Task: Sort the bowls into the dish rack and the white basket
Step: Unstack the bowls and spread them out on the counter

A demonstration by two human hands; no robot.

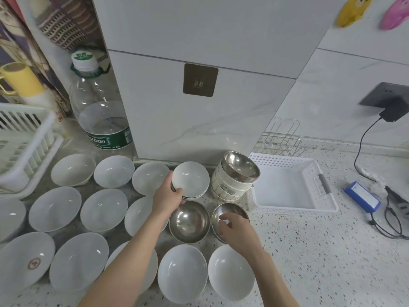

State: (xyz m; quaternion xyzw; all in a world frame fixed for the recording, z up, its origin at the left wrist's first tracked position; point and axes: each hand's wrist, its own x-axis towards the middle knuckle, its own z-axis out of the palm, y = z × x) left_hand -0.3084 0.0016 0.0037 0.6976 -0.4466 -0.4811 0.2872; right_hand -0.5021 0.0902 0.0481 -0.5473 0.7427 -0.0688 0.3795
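Tabletop [309, 251]: speckled stone, carrying many white bowls on its left half, all open side up.
Dish rack [24, 138]: white slatted plastic, far left edge, nothing visible inside it.
White basket [318, 209]: perforated, right of the bowls, inside bare, just beside the mixed stack.
Mixed stack [232, 182]: patterned bowls with a steel bowl tilted on top; likely to slide if knocked.
White bowl stack [191, 180]: a few nested bowls by the wall, gripped at the near-left rim.
Steel bowls: one [189, 221] below the white stack, one [230, 216] partly under the right hand.
Left hand [168, 196]: fingers curled round the white stack's rim, thumb on the edge.
Right hand [236, 229]: fingers loosely spread over the right steel bowl, holding nothing; contact unclear.
Advice: probably lift the stack straight up, supporting underneath, and keep clear of the tilted steel bowl.
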